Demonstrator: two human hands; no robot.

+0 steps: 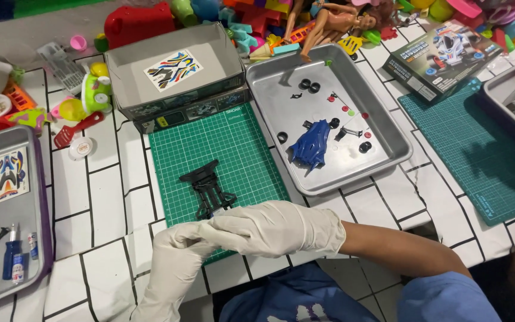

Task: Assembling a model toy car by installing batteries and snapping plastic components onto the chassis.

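— Where the green cutting mat [222, 149] meets the table edge, what are the hands doing?

— Both wear thin, wrinkled white gloves. The right hand [275, 228] lies across the left hand [177, 256], its fingers closed on the loose glove material near the left hand's fingertips, pinching it. The left hand is stretched flat and holds no object.

— And that black piece?

— A black plastic chassis [208, 188], flat, ribbed and angular, lies on the gridded mat just beyond the hands, untouched.

— What sits to its right?

— A shallow metal tray [388, 131] with rounded corners and a dull shine. Inside it are a glossy blue car body shell [311, 149], small black rubber-looking tyres [309, 85], and tiny red and green round bits.

— Behind the mat?

— An open grey cardboard box [174, 53] with a colourful sticker sheet [173, 70] flat on its bottom. A second metal tray [34, 238] at the left holds another sticker sheet and small tools. All this rests on a white table [108, 197] with a black brick-line pattern.
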